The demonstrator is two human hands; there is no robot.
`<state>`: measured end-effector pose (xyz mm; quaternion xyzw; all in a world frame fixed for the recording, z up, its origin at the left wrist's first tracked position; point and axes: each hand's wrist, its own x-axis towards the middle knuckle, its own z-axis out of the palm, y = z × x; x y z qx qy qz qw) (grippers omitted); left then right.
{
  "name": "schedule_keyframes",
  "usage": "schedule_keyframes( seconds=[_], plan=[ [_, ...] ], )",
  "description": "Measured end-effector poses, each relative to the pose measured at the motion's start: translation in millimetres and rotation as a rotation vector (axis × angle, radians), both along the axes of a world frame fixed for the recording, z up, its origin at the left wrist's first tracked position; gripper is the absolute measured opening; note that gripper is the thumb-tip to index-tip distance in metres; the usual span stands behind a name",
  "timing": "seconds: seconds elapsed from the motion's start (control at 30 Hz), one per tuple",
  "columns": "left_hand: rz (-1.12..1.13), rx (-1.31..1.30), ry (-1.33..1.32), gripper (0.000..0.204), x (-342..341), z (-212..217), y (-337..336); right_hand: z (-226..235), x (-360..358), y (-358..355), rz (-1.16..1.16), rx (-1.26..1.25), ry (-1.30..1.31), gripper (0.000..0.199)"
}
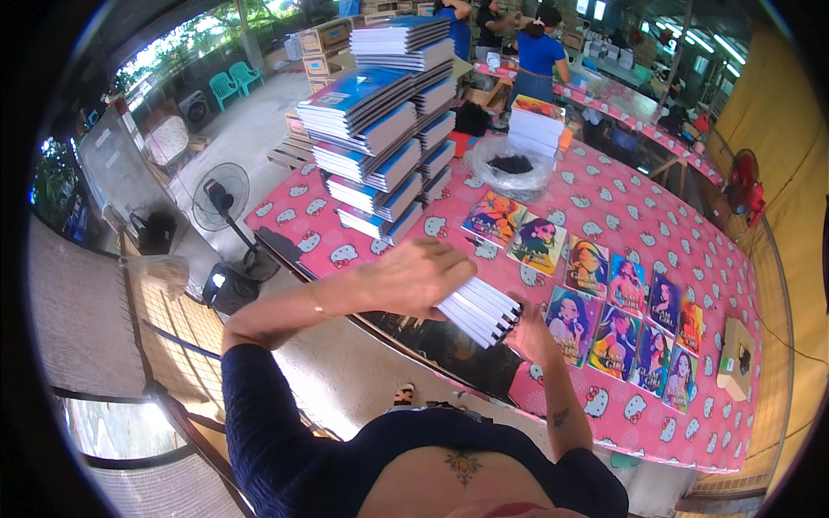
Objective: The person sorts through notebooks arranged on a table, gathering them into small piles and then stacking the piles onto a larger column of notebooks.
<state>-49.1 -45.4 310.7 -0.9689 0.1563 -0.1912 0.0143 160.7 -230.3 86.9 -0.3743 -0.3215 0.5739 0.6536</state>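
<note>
Over the near edge of the table I hold a small stack of white-paged notebooks (477, 311) between both hands. Black binding coils show along the stack's lower right end. My left hand (416, 274) is closed over its upper left end, fingers bent across the top. At the bound end my right hand (533, 335) grips the stack, its fingers partly hidden behind it. Right beside that hand, several notebooks with colourful illustrated covers (570, 324) lie face up in rows on the pink patterned tablecloth (596, 186).
Tall stacks of spiral notebooks (371, 138) stand at the table's far left. Behind the rows are a clear plastic bag (511, 168) with black contents and another notebook pile (534, 129). A cardboard box (736, 358) sits far right. A fan (222, 197) stands left; people (540, 65) work beyond.
</note>
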Motion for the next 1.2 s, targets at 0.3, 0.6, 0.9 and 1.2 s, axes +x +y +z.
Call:
schedule_keyframes(
  seconds=[0.3, 0.6, 0.9, 1.2],
  plan=[
    [-0.058, 0.251, -0.395, 0.039, -86.3, 126.3, 114.6, 156.6, -14.7, 190.4, 0.137, 0.198, 0.115, 0.064],
    [0.208, -1.797, -0.259, 0.034, -52.9, 135.8, 363.3, 310.7, -45.6, 343.5, -0.454, 0.094, -0.012, 0.055],
    [0.381, -1.840, -0.182, 0.029, -27.4, 94.9, 430.2, 303.7, -37.1, 403.0, -0.537, -0.032, -0.022, 0.055],
    [0.315, -1.843, -0.164, 0.043, -39.9, 91.4, 450.8, 298.7, -44.5, 400.7, -0.436, 0.025, -0.108, 0.071]
  ],
)
